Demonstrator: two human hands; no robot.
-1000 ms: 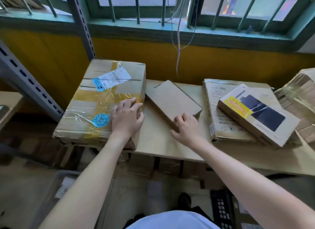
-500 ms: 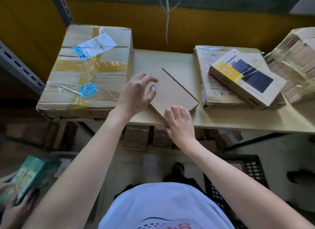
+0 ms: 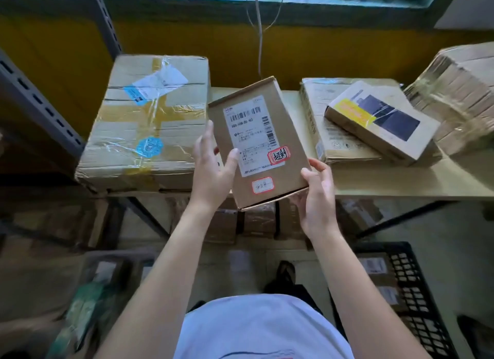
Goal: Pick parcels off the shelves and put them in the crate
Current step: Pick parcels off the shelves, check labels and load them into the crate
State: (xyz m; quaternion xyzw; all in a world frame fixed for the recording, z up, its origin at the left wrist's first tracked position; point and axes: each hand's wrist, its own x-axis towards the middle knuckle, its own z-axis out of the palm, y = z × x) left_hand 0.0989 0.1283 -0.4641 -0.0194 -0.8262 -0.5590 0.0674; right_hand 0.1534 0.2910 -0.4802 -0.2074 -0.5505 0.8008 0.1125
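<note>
I hold a small flat brown parcel (image 3: 278,123) above the shelf's front edge, its white shipping label and two red-bordered stickers facing me. My left hand (image 3: 211,169) grips its left side, thumb on the label face and fingers behind. My right hand (image 3: 318,195) holds the lower right corner, thumb on top and fingers underneath. The black plastic crate (image 3: 409,292) stands on the floor at the lower right, with labelled parcels inside it.
A large taped carton (image 3: 149,118) fills the left of the wooden shelf (image 3: 401,182). To the right lie a flat carton (image 3: 334,134) with a printed box (image 3: 379,121) on it, and a wrapped bundle (image 3: 459,96). A grey bin (image 3: 107,270) stands at the lower left.
The flat parcel has been lifted off the shelf and turned over, so its label now faces up. Both hands moved from resting on it to holding its sides.
</note>
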